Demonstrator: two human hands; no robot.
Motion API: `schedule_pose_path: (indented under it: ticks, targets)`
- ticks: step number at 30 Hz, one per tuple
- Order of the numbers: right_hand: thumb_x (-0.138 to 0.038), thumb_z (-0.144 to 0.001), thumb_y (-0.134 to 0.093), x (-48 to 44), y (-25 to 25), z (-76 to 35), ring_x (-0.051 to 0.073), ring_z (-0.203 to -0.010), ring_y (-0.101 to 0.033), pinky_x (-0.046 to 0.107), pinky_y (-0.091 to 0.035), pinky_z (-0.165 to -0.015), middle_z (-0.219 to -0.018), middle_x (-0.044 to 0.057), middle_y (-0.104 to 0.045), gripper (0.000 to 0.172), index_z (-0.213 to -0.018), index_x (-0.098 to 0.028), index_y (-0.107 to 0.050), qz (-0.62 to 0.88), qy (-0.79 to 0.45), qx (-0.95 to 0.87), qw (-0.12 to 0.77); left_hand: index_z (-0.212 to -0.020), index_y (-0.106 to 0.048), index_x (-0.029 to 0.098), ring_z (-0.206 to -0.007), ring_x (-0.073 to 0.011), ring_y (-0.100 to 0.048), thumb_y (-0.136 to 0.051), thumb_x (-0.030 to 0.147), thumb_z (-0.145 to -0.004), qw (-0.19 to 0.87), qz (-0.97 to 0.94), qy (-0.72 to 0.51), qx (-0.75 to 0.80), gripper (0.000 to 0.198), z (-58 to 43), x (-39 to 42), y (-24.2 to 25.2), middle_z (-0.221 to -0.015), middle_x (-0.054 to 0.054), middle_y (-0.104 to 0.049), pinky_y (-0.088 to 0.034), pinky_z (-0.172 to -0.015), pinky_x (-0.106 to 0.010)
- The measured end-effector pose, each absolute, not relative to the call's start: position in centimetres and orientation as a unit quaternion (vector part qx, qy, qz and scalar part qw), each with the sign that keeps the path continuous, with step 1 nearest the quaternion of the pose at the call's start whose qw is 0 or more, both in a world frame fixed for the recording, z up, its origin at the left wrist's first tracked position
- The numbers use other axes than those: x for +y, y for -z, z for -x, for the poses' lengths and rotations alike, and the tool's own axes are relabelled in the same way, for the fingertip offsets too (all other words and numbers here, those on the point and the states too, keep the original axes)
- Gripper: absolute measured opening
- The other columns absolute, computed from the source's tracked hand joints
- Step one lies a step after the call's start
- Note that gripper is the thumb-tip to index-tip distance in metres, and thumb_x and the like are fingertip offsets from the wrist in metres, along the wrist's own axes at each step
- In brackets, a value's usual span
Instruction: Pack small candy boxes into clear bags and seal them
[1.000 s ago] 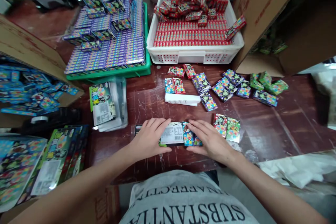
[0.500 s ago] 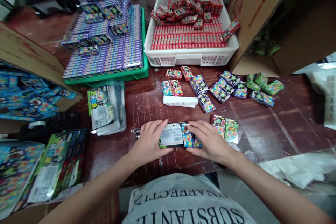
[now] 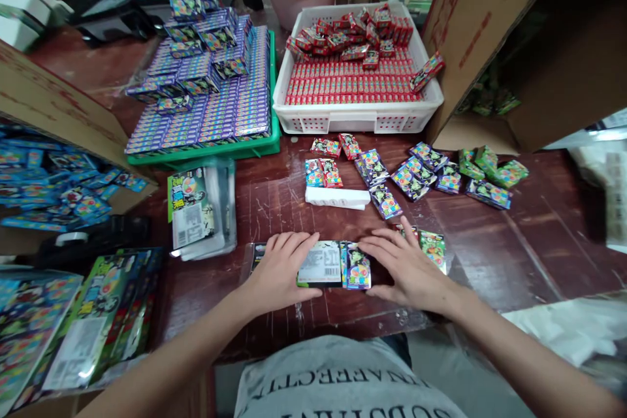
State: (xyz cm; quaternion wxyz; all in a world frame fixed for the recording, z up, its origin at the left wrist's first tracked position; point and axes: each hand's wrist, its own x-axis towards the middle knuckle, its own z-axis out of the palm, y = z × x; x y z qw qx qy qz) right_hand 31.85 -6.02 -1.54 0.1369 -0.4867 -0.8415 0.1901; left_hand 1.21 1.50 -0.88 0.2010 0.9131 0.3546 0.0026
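My left hand (image 3: 279, 272) lies across a clear plastic sleeve with a printed card (image 3: 319, 262), its fingers along the far edge and its thumb at the near edge. At the sleeve's right end is a small purple candy box (image 3: 358, 268), with a narrow strip of blue box beside it. My right hand (image 3: 416, 269) is open at that box's right side, fingers spread, fingertips and thumb close to its corners. Whether they touch it I cannot tell. Partly behind the right hand lie a green box (image 3: 433, 249) and a red one.
Purple boxes fill a green tray (image 3: 206, 158); red ones fill a white crate (image 3: 353, 123). Loose boxes (image 3: 414, 173) and a folded white paper (image 3: 337, 197) lie ahead. Stacked clear sleeves (image 3: 200, 209) are on the left. Cardboard cartons (image 3: 53, 88) stand at both sides.
My right hand has drawn back a little to the right and spread its fingers, uncovering the purple box. My left hand still lies on the sleeve. The view has tilted up slightly.
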Motion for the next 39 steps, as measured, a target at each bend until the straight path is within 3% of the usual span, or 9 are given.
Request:
schedule_pose_path:
  ticks: [5, 11, 19, 24, 30, 34, 36, 39]
  targets:
    - [-0.043, -0.084, -0.075, -5.0, 2.2, -31.3, 0.034, -0.139, -0.044, 0.071, 0.008, -0.121, -0.145, 0.005, -0.059, 0.073, -0.147, -0.029, -0.042, 0.451, -0.212, -0.853, 0.153, -0.154, -0.032, 0.023, -0.128, -0.0353, -0.045, -0.085, 0.055, -0.068, 0.223, -0.916, 0.005, 0.334, 0.106, -2.1, 1.4, 0.9, -0.145, -0.014, -0.051, -0.031, -0.11, -0.053]
    - [-0.041, -0.08, -0.077, -4.9, 1.6, -32.4, 0.033, -0.133, -0.05, 0.07, 0.005, -0.123, -0.139, 0.005, -0.062, 0.072, -0.144, -0.03, -0.045, 0.467, -0.211, -0.843, 0.163, -0.152, -0.035, 0.023, -0.128, -0.0332, -0.045, -0.082, 0.04, -0.072, 0.236, -0.916, 0.01, 0.325, 0.094, -1.8, 2.0, 0.2, -0.145, -0.012, -0.05, -0.033, -0.111, -0.05]
    - [-0.047, -0.086, -0.07, -5.4, 0.9, -32.1, 0.034, -0.125, -0.054, 0.073, 0.004, -0.12, -0.132, 0.009, -0.064, 0.058, -0.135, -0.021, -0.053, 0.579, -0.098, -0.788, 0.186, -0.153, -0.034, 0.023, -0.124, -0.034, -0.048, -0.084, 0.045, -0.071, 0.177, -0.899, -0.032, 0.398, 0.098, -2.2, 1.1, 0.2, -0.139, -0.012, -0.053, -0.038, -0.106, -0.051]
    - [-0.044, -0.085, -0.07, -5.9, 0.5, -30.8, 0.032, -0.124, -0.055, 0.071, 0.006, -0.121, -0.132, 0.009, -0.064, 0.056, -0.134, -0.022, -0.054, 0.556, -0.131, -0.798, 0.19, -0.152, -0.035, 0.024, -0.124, -0.0346, -0.048, -0.083, 0.04, -0.072, 0.161, -0.898, -0.057, 0.405, 0.094, -2.9, 0.9, 0.2, -0.138, -0.012, -0.054, -0.039, -0.104, -0.05]
    - [-0.049, -0.092, -0.065, -5.8, 1.4, -31.4, 0.03, -0.145, -0.039, 0.067, 0.004, -0.123, -0.153, 0.011, -0.05, 0.067, -0.148, -0.021, -0.04, 0.49, -0.166, -0.839, 0.168, -0.152, -0.033, 0.022, -0.125, -0.0327, -0.049, -0.084, 0.043, -0.072, 0.19, -0.916, -0.044, 0.351, 0.097, -3.1, 1.1, 0.3, -0.14, -0.012, -0.053, -0.035, -0.107, -0.05]
    - [-0.073, -0.082, -0.064, -6.7, 1.9, -30.7, 0.039, -0.153, -0.019, 0.074, 0.0, -0.118, -0.165, 0.014, -0.029, 0.075, -0.138, -0.023, -0.053, 0.543, -0.135, -0.813, 0.16, -0.151, -0.034, 0.023, -0.126, -0.034, -0.048, -0.085, 0.048, -0.071, 0.183, -0.909, -0.038, 0.373, 0.099, -3.5, 0.9, 1.0, -0.141, -0.012, -0.053, -0.034, -0.108, -0.053]
    - [-0.079, -0.08, -0.061, -7.3, 1.7, -30.7, 0.042, -0.153, -0.016, 0.078, 0.001, -0.116, -0.167, 0.013, -0.025, 0.079, -0.138, -0.026, -0.054, 0.538, -0.136, -0.82, 0.144, -0.152, -0.034, 0.023, -0.127, -0.034, -0.048, -0.083, 0.048, -0.072, 0.183, -0.908, -0.04, 0.375, 0.097, -3.9, 0.7, 1.3, -0.142, -0.012, -0.053, -0.035, -0.107, -0.052]
    - [-0.077, -0.08, -0.062, -7.8, 1.2, -33.0, 0.044, -0.153, -0.014, 0.079, 0.001, -0.115, -0.168, 0.014, -0.022, 0.088, -0.15, -0.027, -0.044, 0.567, -0.116, -0.803, 0.141, -0.152, -0.034, 0.024, -0.126, -0.0339, -0.048, -0.08, 0.049, -0.075, 0.182, -0.907, -0.045, 0.376, 0.093, -4.4, 0.7, 1.5, -0.142, -0.012, -0.053, -0.035, -0.106, -0.051]
